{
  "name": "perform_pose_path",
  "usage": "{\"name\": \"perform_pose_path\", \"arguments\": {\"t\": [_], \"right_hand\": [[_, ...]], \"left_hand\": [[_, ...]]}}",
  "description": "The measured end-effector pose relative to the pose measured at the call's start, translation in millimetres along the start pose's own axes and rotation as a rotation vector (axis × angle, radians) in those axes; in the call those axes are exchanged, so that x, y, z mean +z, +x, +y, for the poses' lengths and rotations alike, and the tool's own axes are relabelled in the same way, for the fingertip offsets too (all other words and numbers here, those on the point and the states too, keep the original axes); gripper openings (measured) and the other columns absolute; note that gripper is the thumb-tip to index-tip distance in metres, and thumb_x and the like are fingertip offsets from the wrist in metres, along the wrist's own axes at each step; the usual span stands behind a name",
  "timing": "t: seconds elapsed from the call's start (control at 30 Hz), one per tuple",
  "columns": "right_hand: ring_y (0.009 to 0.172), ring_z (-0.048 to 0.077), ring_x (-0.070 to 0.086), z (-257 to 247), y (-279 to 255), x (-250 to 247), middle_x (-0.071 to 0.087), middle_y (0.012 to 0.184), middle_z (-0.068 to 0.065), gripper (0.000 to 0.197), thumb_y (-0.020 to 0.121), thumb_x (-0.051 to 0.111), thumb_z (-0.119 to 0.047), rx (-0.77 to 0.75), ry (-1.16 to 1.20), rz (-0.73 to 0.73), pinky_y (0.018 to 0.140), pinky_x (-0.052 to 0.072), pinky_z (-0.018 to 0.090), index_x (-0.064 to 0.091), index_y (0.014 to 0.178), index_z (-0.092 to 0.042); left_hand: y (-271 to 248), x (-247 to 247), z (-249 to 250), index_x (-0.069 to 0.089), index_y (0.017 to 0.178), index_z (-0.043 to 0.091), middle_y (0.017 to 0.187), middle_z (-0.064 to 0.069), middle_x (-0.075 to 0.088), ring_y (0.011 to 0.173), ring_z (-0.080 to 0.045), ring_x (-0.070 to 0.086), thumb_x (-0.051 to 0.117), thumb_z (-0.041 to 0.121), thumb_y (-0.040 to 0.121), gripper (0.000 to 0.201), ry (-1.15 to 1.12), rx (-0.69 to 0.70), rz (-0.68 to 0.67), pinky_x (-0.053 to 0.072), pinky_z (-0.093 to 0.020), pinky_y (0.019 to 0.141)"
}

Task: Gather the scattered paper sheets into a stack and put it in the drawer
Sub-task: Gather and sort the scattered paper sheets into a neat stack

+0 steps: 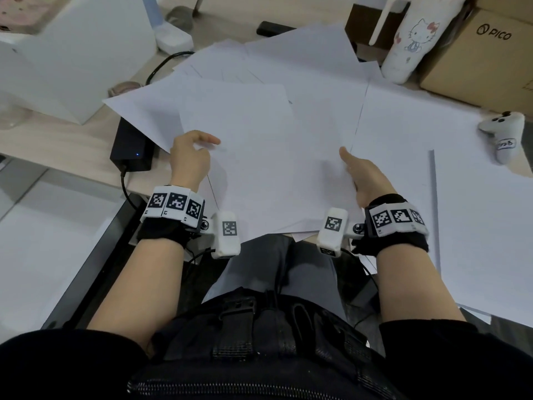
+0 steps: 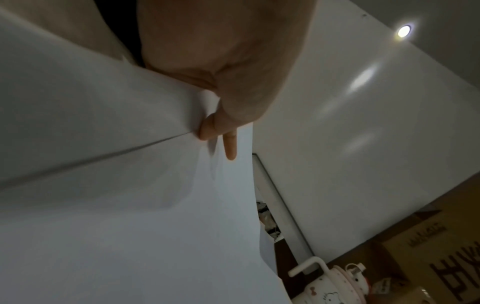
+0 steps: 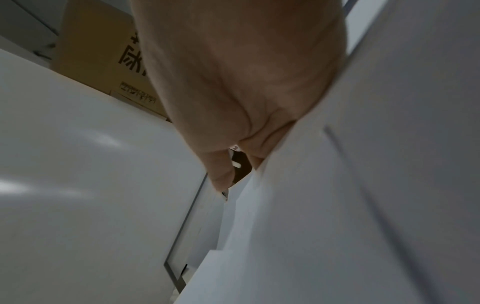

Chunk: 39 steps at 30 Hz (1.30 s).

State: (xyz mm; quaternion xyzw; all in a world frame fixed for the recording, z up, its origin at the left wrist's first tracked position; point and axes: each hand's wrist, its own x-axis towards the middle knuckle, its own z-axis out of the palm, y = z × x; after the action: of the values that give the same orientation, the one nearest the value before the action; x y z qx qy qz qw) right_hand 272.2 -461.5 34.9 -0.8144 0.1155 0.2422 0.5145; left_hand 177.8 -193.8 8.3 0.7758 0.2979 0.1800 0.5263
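Several white paper sheets [image 1: 302, 67] lie fanned and overlapping across the desk. A bundle of sheets [image 1: 259, 168] near the front edge is held from both sides. My left hand [image 1: 190, 157] pinches its left edge, thumb on top; in the left wrist view the paper [image 2: 116, 216] runs into the hand and two fingertips [image 2: 230, 148] show beside it. My right hand [image 1: 360, 174] grips the right edge with the thumb on top; in the right wrist view the sheets [image 3: 337, 205] slide into its crook. No drawer is in view.
A black power adapter [image 1: 131, 148] with a cable sits at the desk's left edge. A white box [image 1: 72, 53] stands at the back left. At the back right are a cartoon-cat tumbler [image 1: 403, 47] and a cardboard box [image 1: 476, 62]. A white controller [image 1: 504, 134] lies on paper far right.
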Motion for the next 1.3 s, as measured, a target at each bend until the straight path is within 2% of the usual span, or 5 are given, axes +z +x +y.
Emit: {"name": "perform_pose_path", "arguments": {"t": [0.2, 0.57, 0.7, 0.97, 1.3], "right_hand": [[0.092, 0.022, 0.064, 0, -5, -2, 0.069, 0.102, 0.006, 0.013, 0.086, 0.068, -0.019, -0.077, 0.034, -0.169, 0.091, 0.048, 0.037, 0.066, 0.098, -0.016], [0.102, 0.028, 0.064, 6, -9, 0, 0.067, 0.11, 0.007, 0.046, 0.082, 0.062, 0.006, -0.166, 0.066, -0.162, 0.092, 0.05, 0.04, 0.054, 0.123, -0.013], [0.085, 0.021, 0.066, 6, -14, -4, 0.068, 0.098, 0.004, 0.046, 0.083, 0.057, 0.01, -0.283, 0.093, -0.159, 0.084, 0.054, 0.035, 0.054, 0.122, -0.014], [0.091, 0.024, 0.062, -3, -27, -14, 0.066, 0.104, 0.009, 0.047, 0.084, 0.054, 0.013, -0.47, 0.239, -0.165, 0.084, 0.052, 0.037, 0.053, 0.123, -0.011], [0.089, 0.016, 0.068, -21, -46, -32, 0.072, 0.092, -0.002, 0.024, 0.085, 0.06, 0.008, -0.658, 0.489, -0.121, 0.079, 0.054, 0.029, 0.062, 0.102, -0.009]], "left_hand": [[5, 22, 18, 0.065, 0.096, 0.019, 0.108, -0.001, 0.059, 0.089, -0.02, 0.053, 0.032, -0.016, 0.075, 0.052, -0.021, 0.044, -0.084, 0.037, -0.011, 0.053], [-7, 53, 24, -0.01, 0.151, 0.016, 0.143, 0.0, 0.033, 0.129, -0.014, 0.037, 0.059, 0.0, 0.086, 0.097, -0.218, -0.115, -0.115, 0.041, -0.023, 0.099], [-7, 49, 25, 0.001, 0.151, 0.007, 0.156, -0.007, 0.016, 0.145, -0.022, 0.006, 0.061, 0.023, 0.089, 0.088, -0.008, -0.221, -0.108, 0.018, -0.044, 0.117], [-14, 35, 41, 0.047, 0.077, 0.021, 0.088, 0.0, 0.053, 0.092, -0.02, 0.054, 0.051, 0.028, 0.09, 0.015, -0.219, -0.121, -0.051, 0.046, -0.031, 0.08], [-32, 20, 103, 0.044, 0.119, 0.011, 0.116, 0.0, 0.062, 0.108, -0.007, 0.062, 0.047, 0.01, 0.099, 0.02, -0.682, 0.366, -0.108, 0.047, -0.02, 0.09]]}}
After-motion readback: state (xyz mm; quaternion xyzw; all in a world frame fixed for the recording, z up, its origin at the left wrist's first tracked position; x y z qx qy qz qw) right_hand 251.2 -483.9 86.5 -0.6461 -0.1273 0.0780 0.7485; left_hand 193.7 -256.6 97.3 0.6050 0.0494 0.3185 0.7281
